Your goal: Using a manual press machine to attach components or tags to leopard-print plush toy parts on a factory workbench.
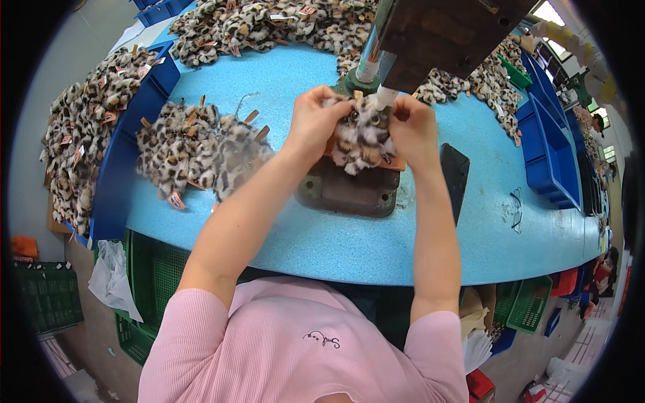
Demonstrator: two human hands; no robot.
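Observation:
At the press, a spotted furry plush piece point(361, 142) with dark round eyes is held between my two hands. My left hand point(314, 122) pinches its left side, thumb and fingers together. On the other side, my right hand point(412, 127) has its fingers closed on the plush edge. The piece sits just below the white tip point(385, 98) of the dark press head point(450, 37); I cannot tell whether the tip touches it. Beneath is the press's dark metal base point(348, 193), partly covered by the plush and an orange strip point(398, 164).
Similar plush pieces point(178, 148) lie left of my left forearm. More fill a blue bin point(131, 161) and a far heap point(269, 27). A dark flat object point(454, 176) and glasses point(517, 209) lie right on the blue table point(322, 248). A blue bin point(547, 158) stands beyond.

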